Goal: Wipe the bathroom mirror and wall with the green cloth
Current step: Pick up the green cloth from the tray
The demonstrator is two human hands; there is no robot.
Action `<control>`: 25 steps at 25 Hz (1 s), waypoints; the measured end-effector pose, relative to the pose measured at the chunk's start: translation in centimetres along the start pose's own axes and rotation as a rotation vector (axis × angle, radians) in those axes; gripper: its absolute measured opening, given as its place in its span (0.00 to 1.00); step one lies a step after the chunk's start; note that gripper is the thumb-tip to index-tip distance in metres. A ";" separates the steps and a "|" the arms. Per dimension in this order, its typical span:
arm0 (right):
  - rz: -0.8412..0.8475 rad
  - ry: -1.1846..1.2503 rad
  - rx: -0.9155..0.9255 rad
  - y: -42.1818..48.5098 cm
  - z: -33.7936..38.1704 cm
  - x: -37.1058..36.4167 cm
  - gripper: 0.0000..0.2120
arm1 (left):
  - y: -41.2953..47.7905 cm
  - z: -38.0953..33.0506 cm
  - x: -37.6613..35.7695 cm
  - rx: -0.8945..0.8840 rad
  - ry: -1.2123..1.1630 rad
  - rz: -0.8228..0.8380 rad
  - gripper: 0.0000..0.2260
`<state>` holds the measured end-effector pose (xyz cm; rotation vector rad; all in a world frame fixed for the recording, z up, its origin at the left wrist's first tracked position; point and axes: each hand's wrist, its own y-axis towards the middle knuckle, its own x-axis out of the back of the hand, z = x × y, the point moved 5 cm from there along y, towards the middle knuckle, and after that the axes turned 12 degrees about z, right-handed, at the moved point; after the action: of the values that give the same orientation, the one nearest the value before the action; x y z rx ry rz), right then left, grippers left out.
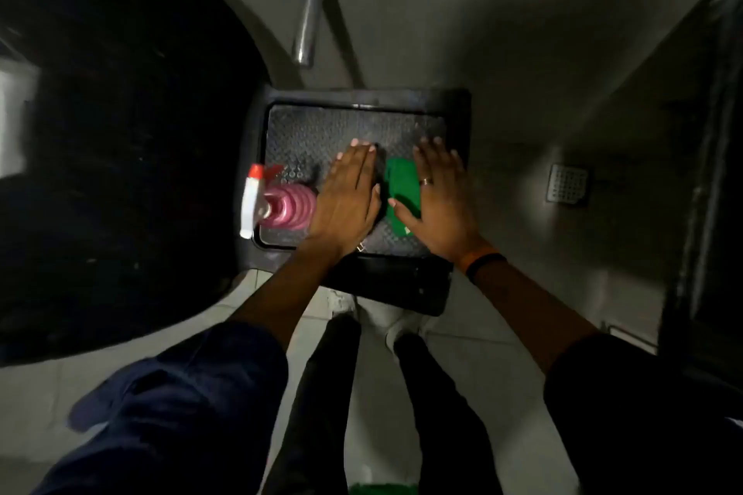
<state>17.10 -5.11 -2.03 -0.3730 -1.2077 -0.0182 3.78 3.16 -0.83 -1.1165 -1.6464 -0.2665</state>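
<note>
A folded green cloth (402, 189) lies on the patterned top of a dark stool (354, 125). My right hand (440, 197) is spread flat, palm down, over the cloth's right side, with the thumb across its lower part. My left hand (347, 197) lies flat with fingers together on the stool top, just left of the cloth and not touching it. Neither hand grips anything. No mirror surface is clearly shown.
A pink spray bottle (281, 205) with a white and red trigger head lies on the stool's left side. A large dark round shape (112, 141) fills the left. A metal tap spout (307, 4) juts from the wall above. A floor drain grate (567, 184) sits at the right.
</note>
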 end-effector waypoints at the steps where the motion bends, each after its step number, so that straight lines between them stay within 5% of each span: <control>1: 0.019 -0.027 0.015 0.6 -0.4 -2.9 0.40 | 0.9 1.1 -2.9 0.021 0.008 0.016 0.26; 7: -0.109 -0.268 -0.003 2.3 -2.6 -10.2 0.36 | 3.1 4.3 -11.7 0.059 0.109 0.012 0.27; 13: -0.251 -0.394 -0.034 3.7 -1.4 -7.1 0.25 | 2.6 3.0 -8.8 0.051 0.043 0.052 0.26; 18: -0.337 -0.264 -0.144 0.7 0.7 4.2 0.24 | 0.9 -2.5 3.0 -0.074 0.052 -0.109 0.26; 25: -0.769 -0.257 -0.104 -3.9 5.3 33.0 0.26 | -1.9 -14.9 29.5 -0.274 0.176 -0.531 0.27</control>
<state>23.47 -1.17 30.80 0.0210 -1.5476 -0.7168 12.35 7.94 30.75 -0.8020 -1.7567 -0.9299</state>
